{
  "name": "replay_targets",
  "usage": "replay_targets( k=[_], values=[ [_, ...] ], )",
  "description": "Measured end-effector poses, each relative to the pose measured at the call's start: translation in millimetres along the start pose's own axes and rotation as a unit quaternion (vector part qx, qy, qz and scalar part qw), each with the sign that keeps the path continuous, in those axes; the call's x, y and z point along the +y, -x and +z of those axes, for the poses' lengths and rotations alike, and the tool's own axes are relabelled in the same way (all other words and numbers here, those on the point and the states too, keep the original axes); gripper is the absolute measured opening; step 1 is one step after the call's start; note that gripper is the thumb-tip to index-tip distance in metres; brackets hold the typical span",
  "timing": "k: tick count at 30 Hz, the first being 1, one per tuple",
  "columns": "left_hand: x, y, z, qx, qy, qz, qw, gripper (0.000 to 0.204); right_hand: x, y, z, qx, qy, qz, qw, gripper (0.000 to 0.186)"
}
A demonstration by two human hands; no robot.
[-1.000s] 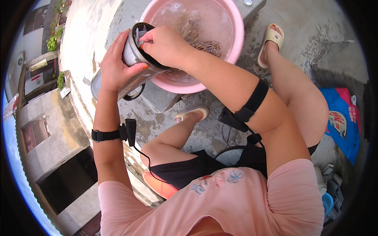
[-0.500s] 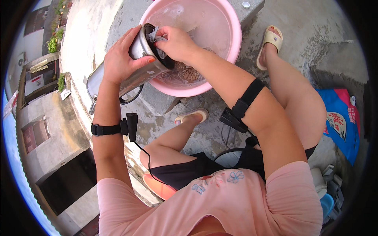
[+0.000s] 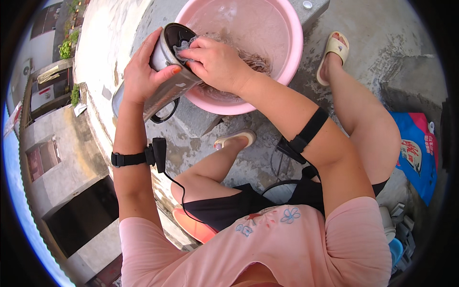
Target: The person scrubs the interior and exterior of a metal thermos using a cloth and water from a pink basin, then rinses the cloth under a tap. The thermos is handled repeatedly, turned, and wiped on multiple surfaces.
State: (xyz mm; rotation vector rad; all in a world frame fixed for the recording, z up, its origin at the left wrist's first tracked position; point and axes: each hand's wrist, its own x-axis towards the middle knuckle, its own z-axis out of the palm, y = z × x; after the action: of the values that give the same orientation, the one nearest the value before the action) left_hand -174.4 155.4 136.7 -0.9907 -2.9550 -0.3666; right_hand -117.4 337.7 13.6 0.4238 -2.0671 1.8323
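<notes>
A cylindrical steel vessel with a black loop handle lies tilted against the near left rim of a pink basin. My left hand is wrapped round its upper side, thumb on the metal and fingers over the far side. My right hand presses a wet grey cloth, bunched under its fingertips, onto the vessel's black round end. Cloudy water stands in the basin. A brown, stringy clump lies in it, partly hidden by my right forearm.
The basin rests on a grey stone slab. A small white cap sits on the slab's far right. At the right lie a blue and red bag and a blue bowl. An orange-red object is by my left leg.
The cloth, held up between my right fingers before, is now pressed flatter on the black end. The vessel has tipped slightly, showing more of that end. Water near it looks stirred.
</notes>
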Motion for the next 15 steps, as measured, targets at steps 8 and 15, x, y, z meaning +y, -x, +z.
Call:
replay_targets(
  k=[8, 15],
  values=[
    [-3, 1, -3, 0.001, 0.028, -0.035, 0.999, 0.099, 0, 10, 1, -0.013, 0.072, -0.083, 0.994, 0.019],
    [-6, 3, -4, 0.006, 0.035, -0.037, 0.999, 0.098, -2, -2, 7, 0.007, 0.136, -0.117, 0.984, 0.023]
  ],
)
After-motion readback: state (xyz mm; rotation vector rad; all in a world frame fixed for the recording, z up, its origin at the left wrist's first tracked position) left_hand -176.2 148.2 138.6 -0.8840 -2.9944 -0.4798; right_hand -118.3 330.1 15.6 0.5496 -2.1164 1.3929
